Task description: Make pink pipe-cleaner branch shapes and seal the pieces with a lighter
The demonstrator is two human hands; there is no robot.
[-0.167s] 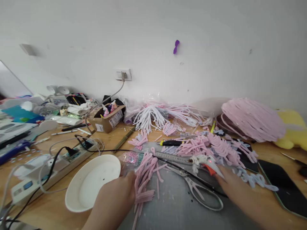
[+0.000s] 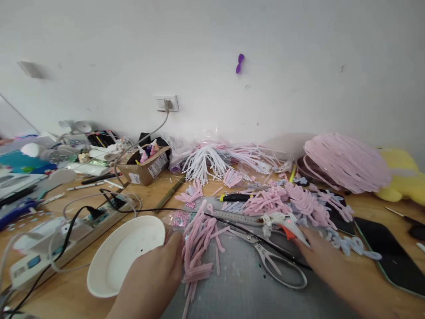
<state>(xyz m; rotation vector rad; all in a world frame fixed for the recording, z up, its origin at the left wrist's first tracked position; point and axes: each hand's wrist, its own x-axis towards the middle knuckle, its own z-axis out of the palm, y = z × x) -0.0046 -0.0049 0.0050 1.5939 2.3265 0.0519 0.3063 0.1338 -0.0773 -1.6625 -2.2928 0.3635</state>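
My left hand point(image 2: 162, 261) is closed at the side of a bundle of pink fuzzy pipe cleaners point(image 2: 199, 239), loops up, with ends hanging down; its fingertips are hidden. Just behind lies a clear bag of pink beads point(image 2: 181, 218). My right hand point(image 2: 320, 250) is wrapped round the handle end of a white hot glue gun point(image 2: 280, 219) with an orange trigger and a small red light. Its nozzle points left, crusted with glue. Scissors point(image 2: 265, 257) with grey handles lie between my hands on a grey mat point(image 2: 239, 292), under a black cable.
A white oval bowl point(image 2: 96, 279) stands left of my left hand, beside a power strip point(image 2: 79, 239) with cables. Behind are a steel ruler point(image 2: 235, 216), a utility knife point(image 2: 235, 197), pink stem pieces and white stems point(image 2: 206, 161). A phone point(image 2: 392, 257) lies right.
The pink bundle and my left hand have shifted slightly away and left, so the bundle now covers the green beads. My right hand and the glue gun have hardly moved; the view has turned slightly.
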